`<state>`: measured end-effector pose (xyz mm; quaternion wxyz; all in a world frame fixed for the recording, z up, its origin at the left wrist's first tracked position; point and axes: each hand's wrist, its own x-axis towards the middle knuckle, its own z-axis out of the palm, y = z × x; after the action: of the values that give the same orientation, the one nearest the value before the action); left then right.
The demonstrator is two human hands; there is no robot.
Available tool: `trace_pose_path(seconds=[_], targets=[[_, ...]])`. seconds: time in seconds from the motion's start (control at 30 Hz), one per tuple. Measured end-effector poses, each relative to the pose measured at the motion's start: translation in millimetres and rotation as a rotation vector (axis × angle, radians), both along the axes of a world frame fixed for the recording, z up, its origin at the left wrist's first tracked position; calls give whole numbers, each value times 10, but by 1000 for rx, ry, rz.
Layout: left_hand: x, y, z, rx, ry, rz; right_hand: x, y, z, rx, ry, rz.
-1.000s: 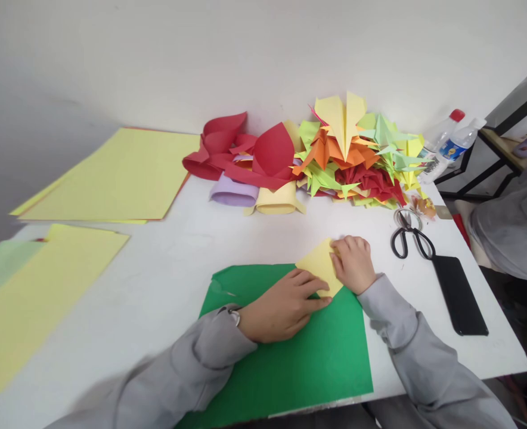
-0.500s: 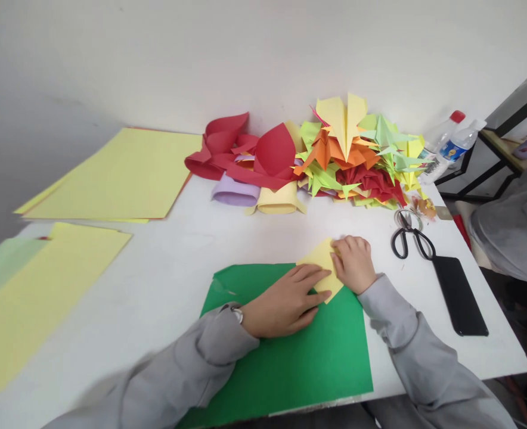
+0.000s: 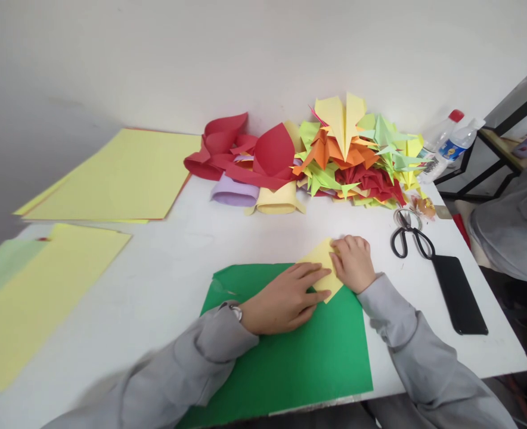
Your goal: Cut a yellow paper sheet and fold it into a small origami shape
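Observation:
A small folded piece of yellow paper [image 3: 332,285] lies over the far right part of a green sheet [image 3: 308,369]. My left hand [image 3: 279,299] rests flat on that paper, its fingers stretched out and slightly spread. At the paper's right edge, my right hand [image 3: 355,263] has its fingers bent, with thumb and fingertips closed on the edge. Part of the paper is hidden under both hands.
Scissors [image 3: 405,229] and a black phone-like slab [image 3: 460,295] lie on the right. Behind are folded paper shapes [image 3: 346,155], red curled pieces [image 3: 275,152] and plastic bottles [image 3: 453,146]. Large yellow sheets [image 3: 111,179] and a yellow strip [image 3: 49,292] lie left.
My left hand has shifted very slightly away from me over the yellow paper. My right hand and the paper look nearly unchanged.

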<state>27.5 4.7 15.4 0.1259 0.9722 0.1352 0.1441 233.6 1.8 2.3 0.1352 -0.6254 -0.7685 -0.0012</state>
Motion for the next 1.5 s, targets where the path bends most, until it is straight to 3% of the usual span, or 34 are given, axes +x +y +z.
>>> trace_pose_path(seconds=[0.27, 0.53, 0.77, 0.93, 1.2, 1.5], targets=[[12, 3, 52, 12, 24, 7, 26, 2, -24, -13, 16, -2], [8, -15, 26, 11, 22, 16, 219, -113, 39, -170, 186, 159], [8, -25, 21, 8, 10, 24, 198, -102, 31, -227, 187, 91], [13, -20, 13, 21, 38, 16, 212, -106, 9, -225, 180, 131], [18, -21, 40, 13, 57, 13, 222, -75, 25, -267, 274, 75], [18, -31, 28, 34, 62, 14, 295, 14, 32, -208, 403, 13]])
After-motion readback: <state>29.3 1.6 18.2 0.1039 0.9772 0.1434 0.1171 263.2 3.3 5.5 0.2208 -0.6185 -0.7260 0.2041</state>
